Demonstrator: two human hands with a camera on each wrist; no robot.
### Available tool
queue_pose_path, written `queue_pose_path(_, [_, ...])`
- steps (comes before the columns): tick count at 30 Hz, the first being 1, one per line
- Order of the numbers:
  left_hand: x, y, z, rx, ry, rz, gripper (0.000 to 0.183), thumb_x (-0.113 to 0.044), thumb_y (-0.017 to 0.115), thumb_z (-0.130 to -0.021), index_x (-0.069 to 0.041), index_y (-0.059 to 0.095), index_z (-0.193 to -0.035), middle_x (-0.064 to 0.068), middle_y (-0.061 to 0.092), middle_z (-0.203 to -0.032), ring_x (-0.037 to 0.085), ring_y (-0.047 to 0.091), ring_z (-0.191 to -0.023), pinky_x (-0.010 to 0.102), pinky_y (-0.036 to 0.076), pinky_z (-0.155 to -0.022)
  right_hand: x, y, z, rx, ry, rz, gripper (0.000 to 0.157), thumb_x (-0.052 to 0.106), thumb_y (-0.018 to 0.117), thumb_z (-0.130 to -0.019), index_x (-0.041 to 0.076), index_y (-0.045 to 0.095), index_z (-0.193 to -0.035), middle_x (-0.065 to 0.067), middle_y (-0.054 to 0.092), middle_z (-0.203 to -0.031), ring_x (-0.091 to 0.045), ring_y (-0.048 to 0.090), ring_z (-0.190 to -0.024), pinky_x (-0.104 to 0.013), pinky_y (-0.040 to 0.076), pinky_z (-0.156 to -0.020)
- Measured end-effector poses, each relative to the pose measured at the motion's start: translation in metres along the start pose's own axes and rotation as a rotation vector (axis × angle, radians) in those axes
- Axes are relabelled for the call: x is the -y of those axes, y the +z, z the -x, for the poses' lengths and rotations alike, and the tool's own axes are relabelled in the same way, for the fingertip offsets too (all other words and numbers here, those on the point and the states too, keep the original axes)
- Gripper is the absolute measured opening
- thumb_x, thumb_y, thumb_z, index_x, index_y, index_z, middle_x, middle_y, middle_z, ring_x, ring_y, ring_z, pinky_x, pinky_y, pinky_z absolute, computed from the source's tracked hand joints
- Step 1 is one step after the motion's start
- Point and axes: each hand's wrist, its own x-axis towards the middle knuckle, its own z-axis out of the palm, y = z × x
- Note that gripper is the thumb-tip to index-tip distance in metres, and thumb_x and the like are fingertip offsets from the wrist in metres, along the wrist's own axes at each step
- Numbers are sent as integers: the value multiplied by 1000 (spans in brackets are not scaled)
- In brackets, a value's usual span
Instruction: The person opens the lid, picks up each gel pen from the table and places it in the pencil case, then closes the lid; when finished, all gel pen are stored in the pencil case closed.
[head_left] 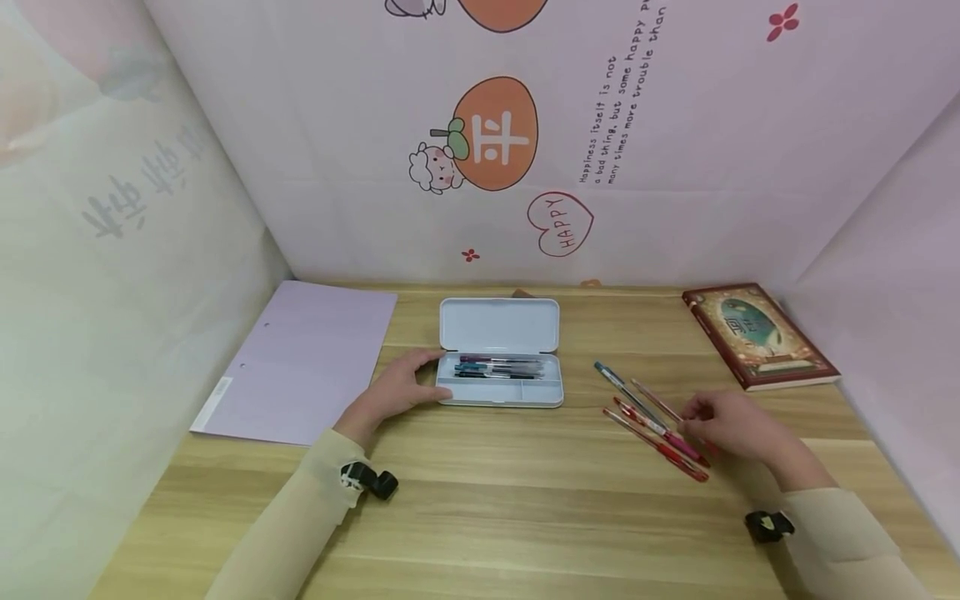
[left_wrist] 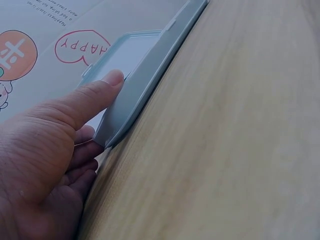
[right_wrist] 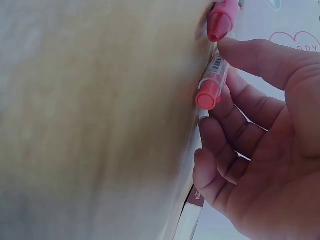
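Pens point(head_left: 498, 367) lie side by side in the long rear compartment of a pale blue pencil case point(head_left: 543, 392), which stands on the wooden table point(head_left: 525, 517) with its lid point(head_left: 498, 325) raised behind. The left hand point(head_left: 397, 387) grips the case's left end, thumb over the front wall and fingers around the far side. Well apart from it, the right hand point(head_left: 738, 425) pinches a coral-ended pen point(right_wrist: 209, 90) between thumb and index finger, its other fingers curled loosely. Just beside that hand, a blue-tipped pen point(head_left: 621, 384) and a red pen point(head_left: 660, 447) slant across the table, and the right wrist view shows a pink-ended pen point(right_wrist: 223, 20) next to the thumb tip. Beyond the right hand lies a brown-bordered book point(head_left: 761, 333); left of the case lies a lilac sheet point(head_left: 322, 358) with two holes. Printed cloth point(head_left: 337, 125) hangs behind.
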Motion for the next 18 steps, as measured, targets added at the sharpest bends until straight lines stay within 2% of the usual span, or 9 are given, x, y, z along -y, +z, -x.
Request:
queue_pose_path(10, [-1, -2, 1, 4, -1, 17, 85, -54, 81, -75, -18, 50, -145, 8, 45, -149, 30, 34, -140, 47, 27, -114, -2, -1, -3, 11, 27, -34, 14, 21, 68, -93, 8, 68, -95, -1, 61, -78, -15, 50, -65, -28, 42, -52])
queue_pose_path(18, [-2, -2, 1, 7, -4, 30, 86, -55, 81, -74, -17, 50, -145, 8, 44, -149, 29, 34, -140, 47, 28, -114, 0, -7, -7, -17, 57, -11, 19, 30, 68, -93, 11, 69, -99, -1, 61, -81, -17, 51, -70, -29, 44, -56])
